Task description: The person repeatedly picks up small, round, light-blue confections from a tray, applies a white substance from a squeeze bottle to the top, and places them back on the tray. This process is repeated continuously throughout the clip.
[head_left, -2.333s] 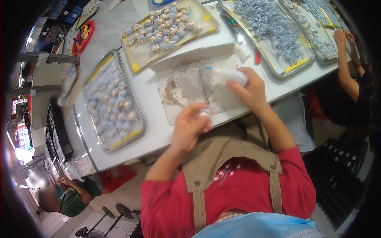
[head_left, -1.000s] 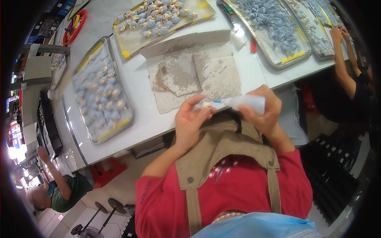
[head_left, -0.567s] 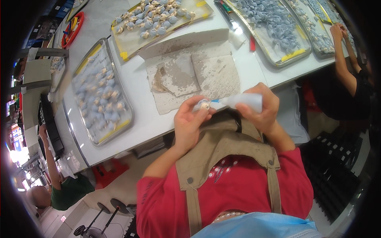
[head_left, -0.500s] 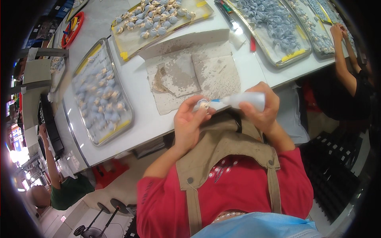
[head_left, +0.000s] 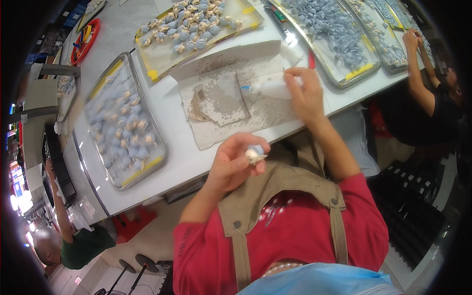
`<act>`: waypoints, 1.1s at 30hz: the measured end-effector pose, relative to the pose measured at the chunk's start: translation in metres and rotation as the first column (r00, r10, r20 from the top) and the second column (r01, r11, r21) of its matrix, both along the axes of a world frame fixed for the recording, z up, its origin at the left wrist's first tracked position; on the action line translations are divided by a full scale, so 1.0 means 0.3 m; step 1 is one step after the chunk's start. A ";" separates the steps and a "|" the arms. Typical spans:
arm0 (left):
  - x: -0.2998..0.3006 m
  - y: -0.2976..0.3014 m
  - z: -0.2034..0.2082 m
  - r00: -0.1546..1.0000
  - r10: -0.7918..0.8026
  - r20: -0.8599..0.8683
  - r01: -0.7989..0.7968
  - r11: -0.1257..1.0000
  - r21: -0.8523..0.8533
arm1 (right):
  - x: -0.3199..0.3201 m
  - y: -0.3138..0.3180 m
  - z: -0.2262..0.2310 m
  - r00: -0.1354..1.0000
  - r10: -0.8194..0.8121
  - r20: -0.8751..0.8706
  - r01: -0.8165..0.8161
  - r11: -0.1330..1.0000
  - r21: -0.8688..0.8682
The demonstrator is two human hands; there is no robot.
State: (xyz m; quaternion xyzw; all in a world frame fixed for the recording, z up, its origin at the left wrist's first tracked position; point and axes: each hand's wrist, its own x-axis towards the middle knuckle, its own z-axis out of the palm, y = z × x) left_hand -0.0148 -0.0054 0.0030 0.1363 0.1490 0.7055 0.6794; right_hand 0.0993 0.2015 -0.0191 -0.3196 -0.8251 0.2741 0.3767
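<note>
My left hand [head_left: 227, 164] is closed around a small blue-and-cream moulded piece [head_left: 254, 154], held with its cream side up just off the table's near edge. The fingers of my right hand [head_left: 308, 93] grip a white squeeze bottle [head_left: 270, 87] with a narrow blue tip. This bottle lies almost level, pointing left, over a stained cardboard sheet [head_left: 275, 110]. Whether the bottle touches the cardboard I cannot tell. A smaller, worn cardboard piece [head_left: 223, 105] lies on the sheet.
On the left, a metal tray [head_left: 162, 142] bears many blue-and-cream pieces. A yellow-taped board [head_left: 152, 61] behind the cardboard carries more, and a tray [head_left: 339, 81] of blue parts stands at right. A red round container [head_left: 96, 44] is far left. Co-workers' arms [head_left: 415, 73] show on both sides.
My right hand has carried the bottle up and away from the small piece, over the cardboard. My left hand has dropped a little nearer to me, still holding the piece.
</note>
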 end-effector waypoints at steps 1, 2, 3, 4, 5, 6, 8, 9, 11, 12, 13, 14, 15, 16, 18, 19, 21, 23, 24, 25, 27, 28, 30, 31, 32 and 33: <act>0.000 -0.002 -0.001 1.000 0.005 -0.024 -0.006 0.999 -0.032 | 0.021 0.038 -0.003 1.000 -0.001 -0.014 0.003 0.995 0.097; 0.003 -0.003 -0.002 0.999 0.010 -0.048 -0.013 0.998 -0.065 | 0.047 0.084 0.002 0.998 -0.066 0.009 0.064 0.985 0.159; 0.009 -0.003 0.000 0.997 0.019 -0.080 -0.028 0.995 -0.100 | 0.075 0.138 0.013 0.992 -0.127 0.024 0.119 0.969 0.218; 0.015 -0.003 0.001 0.993 0.027 -0.113 -0.042 0.990 -0.135 | 0.109 0.202 0.022 0.975 -0.201 0.090 0.163 0.934 0.317; 0.023 0.002 0.003 0.989 0.028 -0.145 -0.053 0.984 -0.169 | 0.145 0.265 0.028 0.948 -0.285 0.145 0.203 0.887 0.416; 0.029 0.004 0.003 0.987 0.015 -0.158 -0.045 0.981 -0.188 | 0.163 0.318 0.020 0.912 -0.355 0.204 0.244 0.872 0.423; 0.042 0.014 0.006 0.983 -0.011 -0.183 -0.030 0.975 -0.221 | 0.176 0.395 0.021 0.816 -0.484 0.314 0.322 0.834 0.448; 0.051 0.019 0.007 0.981 -0.008 -0.194 -0.038 0.972 -0.231 | 0.171 0.406 0.023 0.784 -0.510 0.354 0.322 0.822 0.470; 0.070 0.029 0.006 0.976 -0.002 -0.218 -0.054 0.966 -0.254 | 0.155 0.419 0.027 0.711 -0.557 0.430 0.320 0.799 0.509; 0.078 0.034 0.006 0.970 0.003 -0.245 -0.071 0.960 -0.270 | 0.152 0.433 0.014 0.711 -0.564 0.420 0.300 0.784 0.543; 0.085 0.039 0.006 0.963 0.007 -0.271 -0.087 0.954 -0.286 | 0.149 0.447 -0.006 0.711 -0.571 0.410 0.282 0.766 0.578; 0.090 0.043 0.005 0.955 0.005 -0.297 -0.100 0.947 -0.304 | 0.150 0.449 -0.019 0.709 -0.579 0.403 0.266 0.748 0.609; 0.093 0.049 0.008 0.951 0.025 -0.308 -0.127 0.940 -0.315 | 0.158 0.450 -0.023 0.750 -0.554 0.362 0.267 0.754 0.600; 0.096 0.055 0.013 0.947 0.043 -0.319 -0.152 0.933 -0.326 | 0.164 0.448 -0.022 0.787 -0.528 0.319 0.269 0.759 0.592; 0.100 0.062 0.013 0.935 0.091 -0.342 -0.215 0.913 -0.346 | 0.156 0.426 -0.012 0.884 -0.420 0.203 0.265 0.811 0.522; 0.102 0.064 0.010 0.929 0.113 -0.352 -0.245 0.902 -0.356 | 0.157 0.392 -0.005 0.930 -0.345 0.126 0.254 0.852 0.458; 0.112 0.071 0.002 0.921 0.145 -0.362 -0.285 0.884 -0.371 | 0.154 0.322 0.015 0.974 -0.224 0.035 0.199 0.920 0.338; 0.115 0.088 0.002 0.916 0.157 -0.368 -0.301 0.876 -0.377 | 0.147 0.246 0.049 0.990 -0.141 0.006 0.136 0.965 0.225; 0.116 0.092 -0.001 0.915 0.158 -0.372 -0.302 0.878 -0.370 | 0.142 0.202 0.068 0.996 -0.088 -0.018 0.089 0.989 0.119; 0.117 0.094 -0.006 0.912 0.160 -0.377 -0.305 0.881 -0.363 | 0.140 0.153 0.088 0.998 -0.036 -0.048 0.037 0.999 0.013; 0.121 0.097 -0.010 0.899 0.179 -0.401 -0.330 0.878 -0.346 | 0.139 0.056 0.111 0.991 0.093 -0.100 -0.103 0.990 -0.097; 0.122 0.098 -0.012 0.886 0.195 -0.420 -0.352 0.874 -0.336 | 0.138 0.008 0.116 0.978 0.172 -0.118 -0.185 0.978 -0.101; 0.122 0.098 -0.015 0.879 0.218 -0.423 -0.373 0.868 -0.328 | 0.128 -0.090 0.132 0.949 0.277 -0.152 -0.299 0.943 -0.144; 0.122 0.096 -0.019 0.882 0.227 -0.413 -0.378 0.865 -0.331 | 0.123 -0.125 0.134 0.939 0.310 -0.152 -0.332 0.930 -0.156; 0.121 0.094 -0.021 0.886 0.235 -0.401 -0.380 0.863 -0.334 | 0.118 -0.156 0.134 0.928 0.341 -0.151 -0.364 0.916 -0.168; 0.120 0.092 -0.021 0.888 0.236 -0.394 -0.375 0.868 -0.326 | 0.114 -0.177 0.132 0.916 0.371 -0.150 -0.395 0.901 -0.179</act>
